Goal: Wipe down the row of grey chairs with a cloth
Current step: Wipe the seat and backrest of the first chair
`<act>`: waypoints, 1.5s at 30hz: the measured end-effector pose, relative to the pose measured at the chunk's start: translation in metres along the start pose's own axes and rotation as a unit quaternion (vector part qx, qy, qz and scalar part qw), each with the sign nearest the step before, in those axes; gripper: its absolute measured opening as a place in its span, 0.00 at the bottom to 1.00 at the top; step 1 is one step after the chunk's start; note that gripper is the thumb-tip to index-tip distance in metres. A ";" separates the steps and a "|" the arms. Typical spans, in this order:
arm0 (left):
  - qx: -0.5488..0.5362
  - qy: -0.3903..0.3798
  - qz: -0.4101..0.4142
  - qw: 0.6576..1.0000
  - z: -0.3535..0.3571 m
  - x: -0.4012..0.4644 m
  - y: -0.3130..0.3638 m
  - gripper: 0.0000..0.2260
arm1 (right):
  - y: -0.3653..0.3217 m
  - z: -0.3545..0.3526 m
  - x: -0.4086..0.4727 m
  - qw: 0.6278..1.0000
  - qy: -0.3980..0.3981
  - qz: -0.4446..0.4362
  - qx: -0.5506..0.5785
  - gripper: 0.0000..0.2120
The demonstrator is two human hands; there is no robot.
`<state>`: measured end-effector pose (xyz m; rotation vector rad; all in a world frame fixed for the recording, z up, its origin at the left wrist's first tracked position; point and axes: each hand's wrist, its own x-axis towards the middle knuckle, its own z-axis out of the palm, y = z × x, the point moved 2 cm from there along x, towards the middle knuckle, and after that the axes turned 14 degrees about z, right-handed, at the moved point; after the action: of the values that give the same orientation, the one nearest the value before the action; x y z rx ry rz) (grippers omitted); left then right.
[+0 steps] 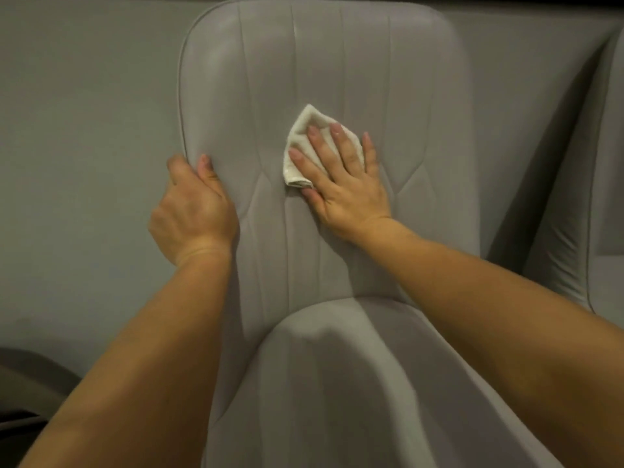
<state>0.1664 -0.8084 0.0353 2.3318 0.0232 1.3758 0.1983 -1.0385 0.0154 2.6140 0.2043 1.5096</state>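
Note:
A grey upholstered chair (320, 69) fills the middle of the view, its stitched backrest facing me and its seat below. A folded white cloth (304, 133) lies flat against the middle of the backrest. My right hand (344, 184) presses on the cloth with fingers spread, covering its lower right part. My left hand (194, 211) grips the left edge of the backrest, thumb on the front and fingers wrapped behind, out of sight.
A second grey chair (594, 204) stands close at the right, partly cut off by the frame. A plain grey wall (84, 130) runs behind both chairs. A dark object (23, 383) shows at the lower left corner.

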 end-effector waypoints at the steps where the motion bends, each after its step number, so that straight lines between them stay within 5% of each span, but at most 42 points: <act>1: 0.001 0.002 0.001 1.000 0.000 0.000 -0.001 0.21 | 0.013 0.001 -0.017 1.000 -0.015 -0.003 -0.018 0.26; 8: 0.007 0.007 0.000 1.000 0.001 0.000 -0.001 0.22 | 0.089 -0.007 -0.131 0.961 -0.145 -0.199 -0.125 0.30; 13: 0.003 0.007 -0.003 1.000 0.001 0.000 -0.001 0.23 | 0.093 -0.015 -0.116 0.943 -0.134 -0.238 -0.189 0.30; 20: 0.009 0.010 -0.004 1.000 0.001 -0.001 -0.002 0.24 | 0.099 -0.026 -0.039 0.972 -0.011 -0.153 -0.177 0.29; 26: 0.012 0.028 -0.013 0.999 0.005 0.000 -0.005 0.27 | 0.123 -0.047 -0.012 0.984 -0.052 -0.078 -0.150 0.31; 30: 0.009 0.022 -0.026 0.999 0.008 0.002 -0.005 0.28 | 0.126 -0.050 -0.057 0.979 -0.101 -0.103 -0.143 0.29; 40: -0.010 0.016 -0.039 0.999 0.007 0.002 -0.005 0.29 | 0.129 -0.055 -0.168 0.900 -0.300 -0.253 -0.190 0.28; 45: 0.012 0.018 -0.039 0.999 0.010 0.002 -0.007 0.27 | 0.129 -0.052 -0.173 0.860 -0.320 -0.329 -0.224 0.28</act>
<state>0.1772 -0.8047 0.0305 2.3008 0.1408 1.3873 0.0752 -1.1944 -0.0849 2.1619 0.5272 0.3708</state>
